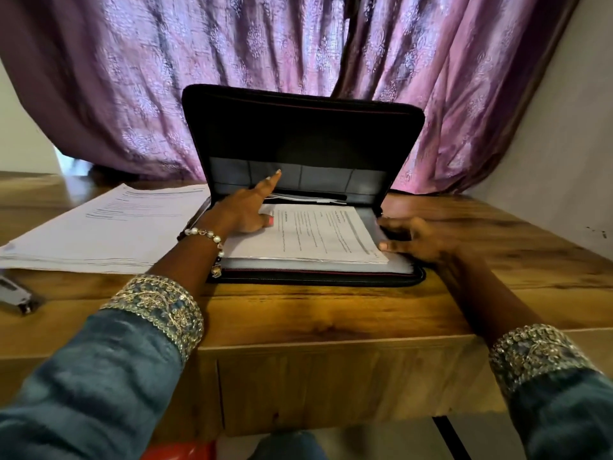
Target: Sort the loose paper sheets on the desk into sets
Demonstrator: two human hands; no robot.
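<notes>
- A black zip document case point(303, 134) lies open at the centre of the wooden desk point(331, 313), its lid standing upright at the far side against a purple patterned curtain point(132, 78).
- A set of printed paper sheets point(308, 235) lies in the near half of the case, on top of clear sleeves.
- Left hand point(247, 212): rests on the far-left corner of that set. The index finger is stretched out straight, pointing toward the grey pockets point(331, 179) in the lid; the thumb presses flat on the sheet. The other fingers are hidden. Nothing is gripped.
- A beaded bracelet point(207, 235) sits on the left wrist.
- Right hand point(409, 239): at the right edge of the set, fingers loosely curled. The thumb touches the near-right corner of the sheets; whether the fingers pinch the stack or only steady it cannot be told, owing to blur.
- A second stack of loose printed sheets point(106, 224) lies on the desk to the left, just beside the case.
- A stapler point(16, 293) lies at the near-left edge, partly out of view.
- Both sleeves point(109, 376) are blue with embroidered cuffs.
</notes>
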